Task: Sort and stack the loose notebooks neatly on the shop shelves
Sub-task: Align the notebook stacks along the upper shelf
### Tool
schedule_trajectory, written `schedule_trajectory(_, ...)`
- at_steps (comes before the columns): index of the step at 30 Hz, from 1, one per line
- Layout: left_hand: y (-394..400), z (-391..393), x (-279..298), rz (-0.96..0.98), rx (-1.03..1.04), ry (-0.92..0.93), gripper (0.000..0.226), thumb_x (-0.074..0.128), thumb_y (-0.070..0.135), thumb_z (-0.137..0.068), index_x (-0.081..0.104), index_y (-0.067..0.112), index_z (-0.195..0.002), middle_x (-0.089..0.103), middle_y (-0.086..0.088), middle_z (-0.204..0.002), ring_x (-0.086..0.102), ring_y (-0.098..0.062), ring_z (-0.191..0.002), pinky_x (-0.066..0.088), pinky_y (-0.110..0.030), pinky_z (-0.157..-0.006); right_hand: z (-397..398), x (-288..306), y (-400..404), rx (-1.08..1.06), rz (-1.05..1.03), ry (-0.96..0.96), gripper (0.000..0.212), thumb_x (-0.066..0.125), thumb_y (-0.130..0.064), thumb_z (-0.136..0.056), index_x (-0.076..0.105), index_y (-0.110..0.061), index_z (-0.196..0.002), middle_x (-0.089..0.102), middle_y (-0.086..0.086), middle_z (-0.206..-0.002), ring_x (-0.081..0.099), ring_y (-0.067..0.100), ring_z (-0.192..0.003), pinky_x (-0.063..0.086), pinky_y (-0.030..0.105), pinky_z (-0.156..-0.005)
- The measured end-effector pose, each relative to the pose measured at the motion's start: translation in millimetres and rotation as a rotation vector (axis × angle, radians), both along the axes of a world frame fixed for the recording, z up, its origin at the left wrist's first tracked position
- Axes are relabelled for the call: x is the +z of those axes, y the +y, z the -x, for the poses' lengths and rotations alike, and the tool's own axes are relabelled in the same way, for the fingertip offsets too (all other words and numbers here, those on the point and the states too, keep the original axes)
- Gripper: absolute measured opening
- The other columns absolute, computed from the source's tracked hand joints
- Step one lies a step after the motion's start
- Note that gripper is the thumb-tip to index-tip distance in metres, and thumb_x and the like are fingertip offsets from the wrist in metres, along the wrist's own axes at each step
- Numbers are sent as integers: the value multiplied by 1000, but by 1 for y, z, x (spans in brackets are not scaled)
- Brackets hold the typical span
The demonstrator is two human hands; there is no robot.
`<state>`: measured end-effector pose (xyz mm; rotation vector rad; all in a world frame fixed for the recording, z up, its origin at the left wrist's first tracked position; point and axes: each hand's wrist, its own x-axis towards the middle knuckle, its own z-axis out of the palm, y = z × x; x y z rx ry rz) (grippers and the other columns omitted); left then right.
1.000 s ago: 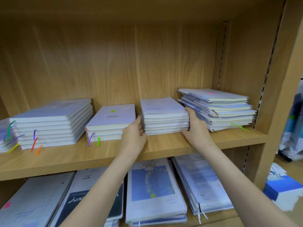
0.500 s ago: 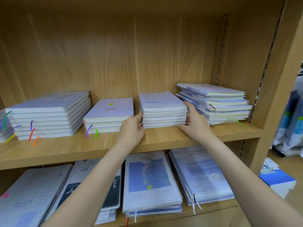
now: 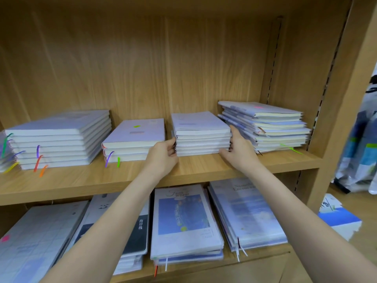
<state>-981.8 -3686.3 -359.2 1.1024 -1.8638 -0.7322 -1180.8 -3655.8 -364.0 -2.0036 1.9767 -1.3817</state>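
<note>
A neat stack of several pale lilac notebooks (image 3: pixel 201 133) sits mid-right on the upper wooden shelf (image 3: pixel 122 178). My left hand (image 3: pixel 163 157) touches the stack's left side with its fingertips. On the other side, my right hand (image 3: pixel 237 151) presses flat against the stack, fingers straight. To the right lies an uneven pile of notebooks (image 3: pixel 269 125) with edges sticking out. Left of my hands is a short stack of three notebooks (image 3: pixel 134 137) with ribbon markers, then a taller stack (image 3: pixel 59 137).
The lower shelf holds larger notebooks: a blue-picture cover (image 3: pixel 183 219), a pale blue pile (image 3: pixel 246 213), a dark-covered one (image 3: pixel 134 235) and a grid-patterned one (image 3: pixel 30 244). The bookcase's side panel (image 3: pixel 346 99) stands at right, with a boxed item (image 3: pixel 338 217) on the floor beyond.
Both hands stay at the sides of the middle stack; the right hand has slid slightly forward along its side. The camera view has shifted a little.
</note>
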Motion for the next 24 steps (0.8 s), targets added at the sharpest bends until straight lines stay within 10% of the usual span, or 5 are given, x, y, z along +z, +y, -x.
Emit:
schedule_trajectory(6,-2,4,5,61,76,111,55,52,2,-91,33,5,-142,47,-6,-140,47,-15,-126,33,-11,-94,0,2,2,-7,-39,-116,74,58,-9,-89,16,-16,-149,52,4,-133,50,20,-121,32,11,-83)
schedule_trajectory(13,-2,14,9,154,201,173,37,50,8,-95,51,10,-132,62,-4,-122,54,-9,-110,32,-7,-76,-1,8,3,27,41,-255,43,46,-18,-98,39,-14,-141,55,4,-128,51,22,-119,35,22,-91)
schedule_trajectory(24,-11,15,7,273,305,12,33,49,13,-96,55,10,-129,64,-9,-119,58,-22,-110,39,-22,-90,2,8,-7,-72,44,-203,39,47,-16,-97,47,-11,-137,56,8,-132,47,21,-127,34,35,-108)
